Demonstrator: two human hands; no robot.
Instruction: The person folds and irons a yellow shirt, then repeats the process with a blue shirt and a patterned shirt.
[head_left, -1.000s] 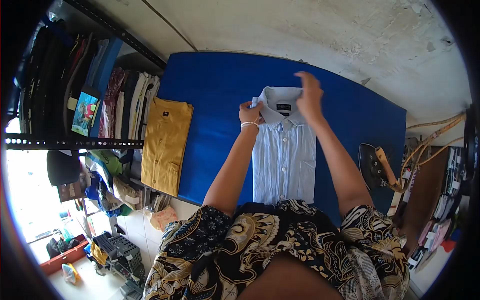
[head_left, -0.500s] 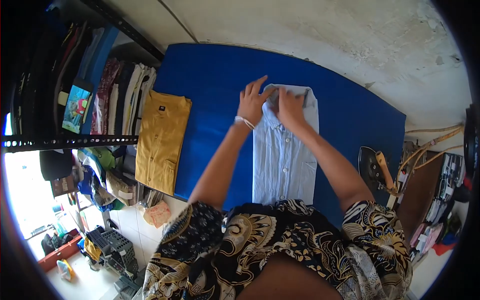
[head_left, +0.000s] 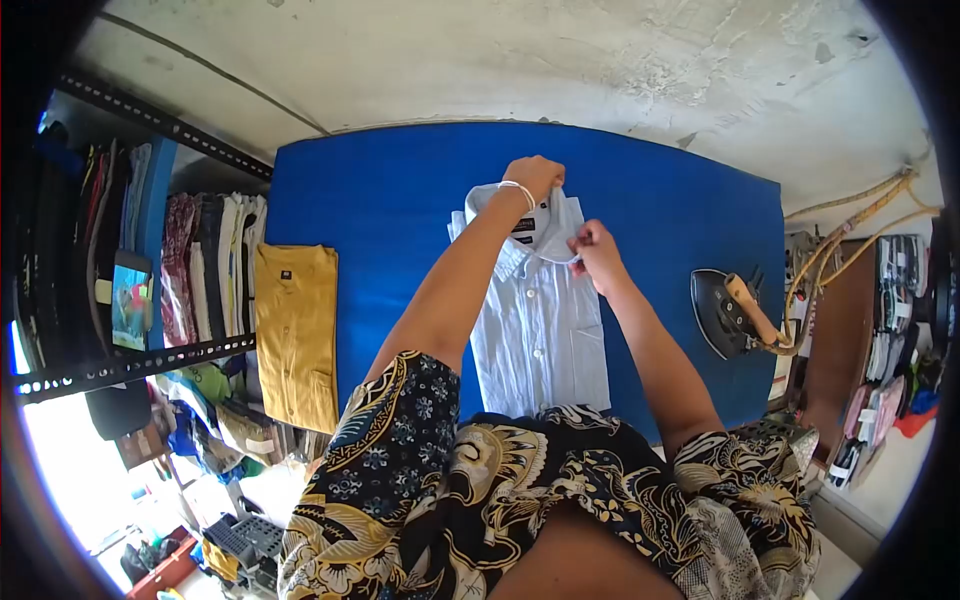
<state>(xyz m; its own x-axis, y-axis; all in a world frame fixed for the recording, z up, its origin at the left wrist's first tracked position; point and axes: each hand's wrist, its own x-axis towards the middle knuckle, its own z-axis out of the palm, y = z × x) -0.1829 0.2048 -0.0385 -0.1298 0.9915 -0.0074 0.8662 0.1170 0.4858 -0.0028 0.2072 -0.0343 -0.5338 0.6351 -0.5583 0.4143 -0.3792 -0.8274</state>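
Observation:
A folded light blue button-up shirt (head_left: 538, 330) lies on a blue-covered table (head_left: 400, 190) in front of me, its collar toward the wall. My left hand (head_left: 537, 177) is closed on the back of the collar, fingers curled over its upper edge. At the collar's right point, my right hand (head_left: 598, 258) pinches the fabric between thumb and fingers. A dark label shows inside the neck between the two hands. The shirt's buttons run down the middle, below my hands.
A folded mustard shirt (head_left: 297, 340) lies at the table's left side. To the right rests a clothes iron (head_left: 725, 312) with a wooden handle and a cord (head_left: 820, 250). Shelves of clothes (head_left: 205, 270) and a propped phone (head_left: 131, 305) stand at left.
My left hand has moved to the back of the collar, and my right hand has come down to its right point. The collar is opened wider, showing the label. The view has shifted.

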